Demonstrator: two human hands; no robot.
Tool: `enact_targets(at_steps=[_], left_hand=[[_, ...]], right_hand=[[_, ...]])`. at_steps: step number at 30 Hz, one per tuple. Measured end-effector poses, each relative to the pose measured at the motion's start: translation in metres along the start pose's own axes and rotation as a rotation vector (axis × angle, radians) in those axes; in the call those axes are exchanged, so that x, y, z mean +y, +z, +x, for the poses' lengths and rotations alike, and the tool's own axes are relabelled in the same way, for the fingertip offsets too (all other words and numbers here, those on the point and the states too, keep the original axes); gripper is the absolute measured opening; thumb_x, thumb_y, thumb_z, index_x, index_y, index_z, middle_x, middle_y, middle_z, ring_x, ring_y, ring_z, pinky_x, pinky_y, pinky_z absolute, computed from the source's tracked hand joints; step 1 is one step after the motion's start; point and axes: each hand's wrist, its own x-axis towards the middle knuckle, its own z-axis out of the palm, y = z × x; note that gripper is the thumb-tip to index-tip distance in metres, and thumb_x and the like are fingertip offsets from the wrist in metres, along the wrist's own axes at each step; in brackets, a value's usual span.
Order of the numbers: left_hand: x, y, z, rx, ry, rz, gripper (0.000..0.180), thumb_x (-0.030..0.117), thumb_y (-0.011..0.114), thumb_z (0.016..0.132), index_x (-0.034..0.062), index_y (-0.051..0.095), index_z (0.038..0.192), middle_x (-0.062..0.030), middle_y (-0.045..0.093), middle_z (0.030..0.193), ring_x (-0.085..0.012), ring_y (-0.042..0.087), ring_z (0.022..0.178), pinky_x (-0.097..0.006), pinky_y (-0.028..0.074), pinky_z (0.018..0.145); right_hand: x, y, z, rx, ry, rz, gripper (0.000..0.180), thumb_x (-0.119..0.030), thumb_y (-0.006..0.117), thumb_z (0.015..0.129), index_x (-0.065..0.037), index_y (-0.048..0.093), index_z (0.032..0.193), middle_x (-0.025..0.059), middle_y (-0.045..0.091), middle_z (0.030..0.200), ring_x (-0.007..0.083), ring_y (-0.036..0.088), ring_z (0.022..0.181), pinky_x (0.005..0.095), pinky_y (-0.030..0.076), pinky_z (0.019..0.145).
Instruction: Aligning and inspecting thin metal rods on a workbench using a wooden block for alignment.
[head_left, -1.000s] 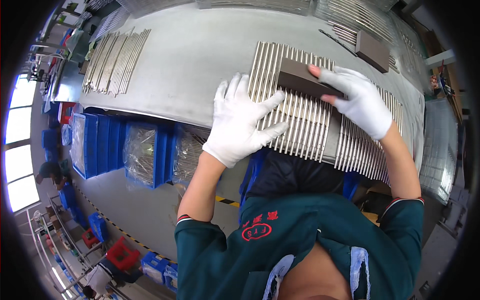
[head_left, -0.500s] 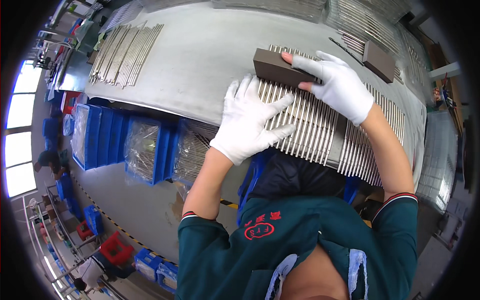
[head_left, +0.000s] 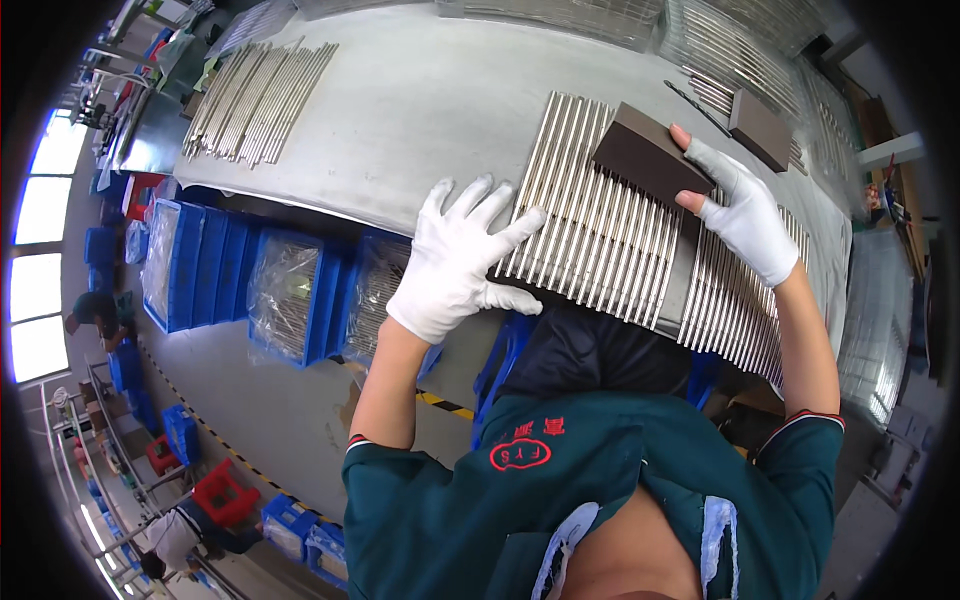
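A row of shiny metal rods (head_left: 580,235) lies side by side on the table in front of me. My right hand (head_left: 748,220), in a white glove with bare thumb and fingertip, grips a dark brown rectangular block (head_left: 645,150) resting over the far part of the rods. White-gloved too, my left hand (head_left: 450,262) has its fingers spread at the row's left edge, the thumb side nearest the rods. Past a narrow gap to the right, a second row of rods (head_left: 732,310) lies partly under my right hand and forearm.
A second brown block (head_left: 760,130) and a dark drill bit (head_left: 697,106) lie at the back right. More rods (head_left: 260,105) are on the table's far left (head_left: 370,120). Blue bins (head_left: 195,265) with plastic-wrapped rods stand below its edge. Other people (head_left: 180,540) are at lower left.
My right hand has shifted right with the block, which now sits at a steeper slant. My left hand has moved left off the rods, and their far-left ends show.
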Motion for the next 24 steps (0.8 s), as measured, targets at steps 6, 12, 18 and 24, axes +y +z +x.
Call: enact_targets(at_steps=[6, 12, 18, 24], left_hand=[[-0.003, 0.0, 0.011, -0.005, 0.037, 0.013, 0.1, 0.087, 0.046, 0.063, 0.0233, 0.056, 0.139, -0.0223, 0.055, 0.134, -0.0434, 0.048, 0.128, -0.059, 0.03, 0.11], [-0.003, 0.001, 0.014, 0.015, 0.065, 0.037, 0.097, 0.088, 0.037, 0.069, 0.0238, 0.055, 0.14, -0.0227, 0.056, 0.133, -0.0436, 0.05, 0.126, -0.059, 0.032, 0.108], [-0.005, 0.006, 0.014, 0.026, 0.066, 0.043, 0.093, 0.086, 0.039, 0.071, 0.0235, 0.057, 0.138, -0.0224, 0.056, 0.132, -0.0434, 0.05, 0.126, -0.059, 0.032, 0.107], [-0.004, 0.007, 0.013, 0.034, 0.07, 0.029, 0.091, 0.086, 0.039, 0.073, 0.0239, 0.057, 0.137, -0.0218, 0.056, 0.133, -0.0429, 0.049, 0.127, -0.059, 0.031, 0.108]], right_hand=[[-0.007, 0.006, 0.008, -0.056, -0.06, -0.059, 0.065, -0.01, 0.072, 0.085, -0.027, 0.052, 0.144, 0.0126, 0.065, 0.106, 0.03, 0.061, 0.096, 0.0364, 0.049, 0.089], [-0.013, 0.033, 0.042, -0.05, -0.176, -0.156, 0.065, -0.011, 0.072, 0.084, -0.031, 0.052, 0.143, 0.0167, 0.066, 0.094, 0.0358, 0.063, 0.089, 0.0407, 0.052, 0.083], [-0.01, 0.041, 0.057, -0.06, -0.299, -0.201, 0.064, -0.013, 0.072, 0.084, -0.032, 0.052, 0.142, 0.0175, 0.069, 0.1, 0.037, 0.065, 0.091, 0.0426, 0.053, 0.082], [-0.016, 0.026, 0.048, -0.095, -0.205, -0.29, 0.06, -0.013, 0.07, 0.086, -0.031, 0.054, 0.141, 0.0164, 0.069, 0.111, 0.0357, 0.066, 0.097, 0.0407, 0.054, 0.083]])
